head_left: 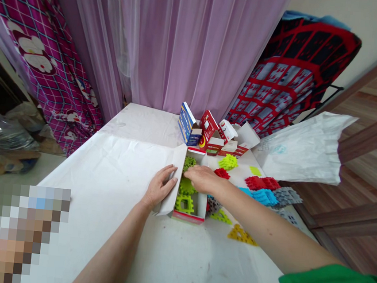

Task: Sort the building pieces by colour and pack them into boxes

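An open cardboard box with a red and white rim holds several yellow-green interlocking plastic pieces, some with square openings. My left hand lies on the box's white lid flap, which is folded out to the left, its fingers stretched out. Reaching in from the right, my right hand is over the inside of the box among the yellow-green pieces. Its fingers are bent together; whatever is between the fingertips is hidden.
Behind stand a blue carton, a red carton and other opened cartons. Right of the box lie stacks of lime, red, blue and grey pieces, yellow triangles, and a white bag.
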Action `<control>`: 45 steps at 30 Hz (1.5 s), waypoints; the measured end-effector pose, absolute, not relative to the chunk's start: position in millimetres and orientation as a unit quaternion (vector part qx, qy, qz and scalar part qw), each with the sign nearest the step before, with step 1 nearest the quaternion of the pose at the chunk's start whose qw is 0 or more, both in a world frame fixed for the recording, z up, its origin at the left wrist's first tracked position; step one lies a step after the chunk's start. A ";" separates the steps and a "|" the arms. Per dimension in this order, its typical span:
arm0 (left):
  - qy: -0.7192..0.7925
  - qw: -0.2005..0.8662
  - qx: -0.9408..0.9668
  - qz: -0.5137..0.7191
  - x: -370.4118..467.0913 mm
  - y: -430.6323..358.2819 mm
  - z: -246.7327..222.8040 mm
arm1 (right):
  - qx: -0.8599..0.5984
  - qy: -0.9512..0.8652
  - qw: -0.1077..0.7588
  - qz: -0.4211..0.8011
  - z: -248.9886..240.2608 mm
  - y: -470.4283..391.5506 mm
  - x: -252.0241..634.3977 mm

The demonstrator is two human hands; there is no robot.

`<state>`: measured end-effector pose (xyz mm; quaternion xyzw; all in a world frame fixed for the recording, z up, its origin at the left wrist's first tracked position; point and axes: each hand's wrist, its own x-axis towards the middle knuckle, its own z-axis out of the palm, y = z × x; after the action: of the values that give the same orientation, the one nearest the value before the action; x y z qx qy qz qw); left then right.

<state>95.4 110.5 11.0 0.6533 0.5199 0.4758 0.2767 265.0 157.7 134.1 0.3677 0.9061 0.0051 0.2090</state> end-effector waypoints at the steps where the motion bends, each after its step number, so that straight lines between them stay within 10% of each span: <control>1: 0.520 0.277 0.653 0.476 95.5 110.5 11.2 | 0.367 0.907 0.205 0.006 137.3 157.4 266.4; 18: 0.520 0.281 0.650 0.478 96.6 110.4 9.9 | 0.431 0.832 0.346 0.055 138.3 149.6 246.9; 45: 0.518 0.281 0.646 0.484 97.0 111.1 10.6 | 0.390 0.904 0.174 0.021 145.6 140.5 266.6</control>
<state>97.0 111.1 10.6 0.6462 0.5185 0.4842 0.2813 266.6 140.5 145.6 0.3898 0.9041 0.0210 0.1738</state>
